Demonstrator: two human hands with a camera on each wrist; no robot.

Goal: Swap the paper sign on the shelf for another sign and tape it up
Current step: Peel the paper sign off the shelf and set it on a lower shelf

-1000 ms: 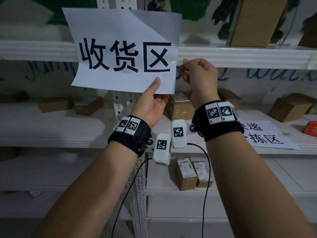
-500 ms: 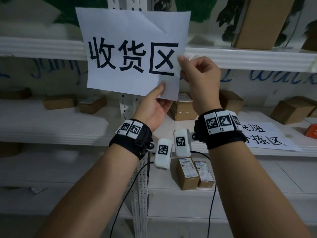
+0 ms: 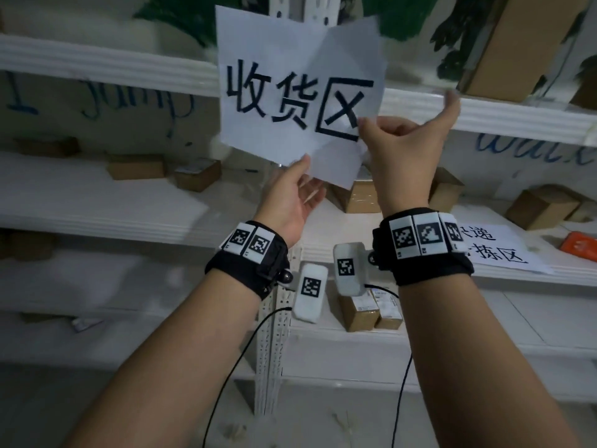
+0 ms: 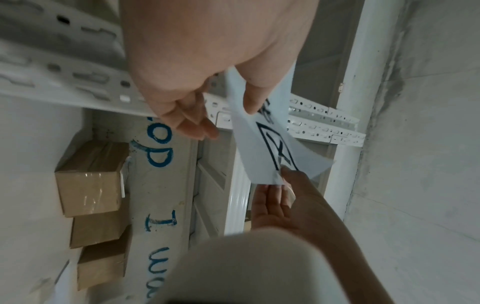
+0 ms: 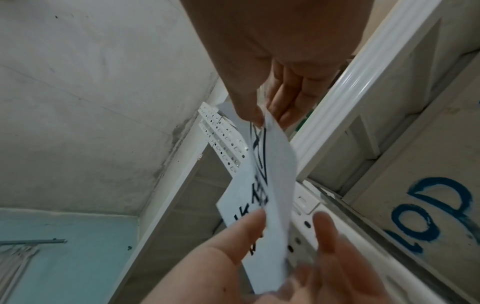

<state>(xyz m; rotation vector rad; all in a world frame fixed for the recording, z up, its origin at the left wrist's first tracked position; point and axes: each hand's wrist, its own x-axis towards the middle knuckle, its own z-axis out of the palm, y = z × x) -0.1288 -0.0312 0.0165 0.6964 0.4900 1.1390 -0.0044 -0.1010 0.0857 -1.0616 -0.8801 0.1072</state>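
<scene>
A white paper sign [image 3: 277, 92] with three large black characters hangs in front of the shelf's perforated upright [image 3: 277, 334], level with the upper shelf rail [image 3: 97, 66]. My left hand [image 3: 305, 176] pinches its bottom edge, thumb in front and fingers behind. My right hand [image 3: 371, 130] pinches the sign at the last character, little finger raised. The left wrist view shows the sign [image 4: 262, 148] bent between my left hand [image 4: 228, 115] and my right hand [image 4: 278, 181]. The right wrist view shows the sign [image 5: 275, 164] edge-on. A second printed sign [image 3: 497, 250] lies flat on the middle shelf at right.
Cardboard boxes stand on the shelves: a tall box [image 3: 517, 43] upper right, small boxes [image 3: 358, 195] behind the sign, two labelled boxes [image 3: 371, 312] lower down. An orange object [image 3: 578, 245] lies at the far right. Blue writing covers the back wall.
The sign's right part now bends forward along a crease and the sheet tilts. My right hand has shifted from the right edge inward onto the last character, and its little finger has lifted.
</scene>
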